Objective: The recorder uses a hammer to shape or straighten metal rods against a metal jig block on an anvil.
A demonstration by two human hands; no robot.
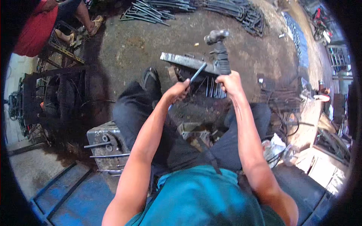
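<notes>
My right hand [230, 82] grips the dark wrapped handle of a hammer [218, 45], its steel head raised above and beyond my fist. My left hand [179, 90] is closed on a thin metal rod [197, 73] that slants up and to the right, its far end resting on a flat grey steel bar [186, 61] lying on the ground in front of my knees. Several short cut rods [213, 88] stand or lie bunched just below the bar, between my two hands. I sit with dark trousers and a sandalled foot [151, 77] beside the bar.
Bundles of bent steel rods [211, 9] lie at the far edge of the concrete floor. A grey metal block with rods on it [107, 145] sits by my left thigh. Another person [45, 22] in red sits at the upper left near dark metal frames [49, 98]. Clutter lines the right side.
</notes>
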